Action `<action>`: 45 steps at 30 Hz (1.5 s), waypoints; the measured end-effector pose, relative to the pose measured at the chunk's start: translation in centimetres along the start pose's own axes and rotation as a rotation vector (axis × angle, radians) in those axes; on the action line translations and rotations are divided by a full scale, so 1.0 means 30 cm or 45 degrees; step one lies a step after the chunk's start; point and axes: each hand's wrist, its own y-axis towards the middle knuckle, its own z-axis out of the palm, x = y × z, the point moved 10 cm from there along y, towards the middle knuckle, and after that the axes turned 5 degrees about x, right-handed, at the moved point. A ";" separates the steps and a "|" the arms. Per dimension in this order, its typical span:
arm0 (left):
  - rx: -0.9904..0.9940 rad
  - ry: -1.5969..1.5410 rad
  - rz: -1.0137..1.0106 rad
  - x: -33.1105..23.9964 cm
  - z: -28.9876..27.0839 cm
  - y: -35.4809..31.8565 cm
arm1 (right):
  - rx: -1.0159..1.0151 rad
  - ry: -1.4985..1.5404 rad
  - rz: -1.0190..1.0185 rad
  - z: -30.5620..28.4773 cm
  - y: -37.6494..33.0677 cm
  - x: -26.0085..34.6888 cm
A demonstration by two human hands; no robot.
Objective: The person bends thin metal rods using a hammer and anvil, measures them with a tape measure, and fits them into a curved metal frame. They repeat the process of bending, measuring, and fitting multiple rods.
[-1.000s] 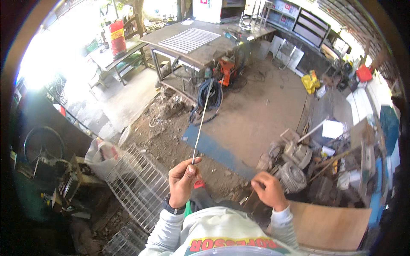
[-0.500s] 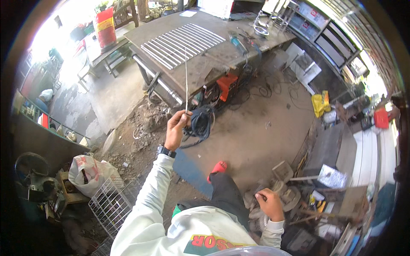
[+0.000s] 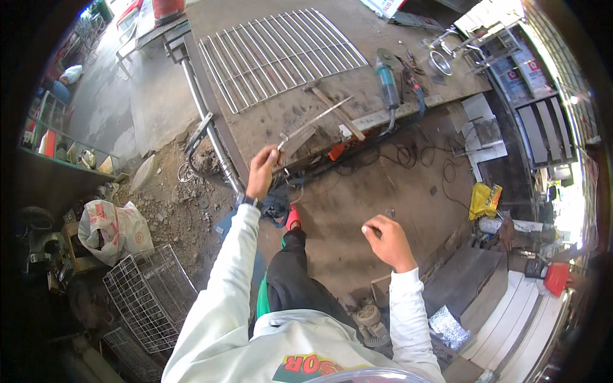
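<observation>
My left hand point(image 3: 260, 171) pinches one end of a thin metal rod point(image 3: 316, 120), which slants up and right over the near edge of the workbench point(image 3: 255, 131). My right hand point(image 3: 389, 242) hangs in the air over the floor, its fingers curled in and nothing visible in them. On the bench lies a grate of parallel metal bars point(image 3: 281, 57), beyond the rod. A hammer point(image 3: 338, 113) with a wooden handle rests by the near edge, partly crossed by the rod. A teal angle grinder point(image 3: 386, 80) lies to the right of it.
Cables point(image 3: 408, 156) trail on the floor below the bench. A wire basket point(image 3: 150, 297) and a white sack point(image 3: 115, 230) stand at lower left. At right are a yellow bag point(image 3: 485, 201) and a dark panel point(image 3: 466, 281). A motor-like machine point(image 3: 371, 324) sits by my legs.
I have come closer to the bench, and the grate looks larger. The rod has swung from pointing straight ahead to slanting right. My right hand has risen forward.
</observation>
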 end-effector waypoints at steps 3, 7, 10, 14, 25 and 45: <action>-0.048 -0.138 -0.156 0.108 -0.002 -0.041 | 0.000 0.024 0.083 0.006 0.297 -0.165; -0.154 -0.112 -0.217 0.071 0.010 -0.096 | -0.080 -0.092 0.183 0.017 0.723 -0.430; -0.232 0.003 -0.138 -0.081 0.027 -0.115 | -0.274 -0.414 0.079 -0.026 0.997 -0.462; -0.502 -0.065 0.082 -0.311 0.038 -0.175 | -0.224 -0.615 -0.077 0.052 1.232 -0.433; -1.060 -0.279 0.633 -0.527 0.259 -0.406 | -0.064 0.049 -0.130 -0.023 1.369 -0.610; -1.426 0.247 0.171 0.536 0.443 0.007 | 0.199 -0.236 -0.210 -0.133 1.525 -0.719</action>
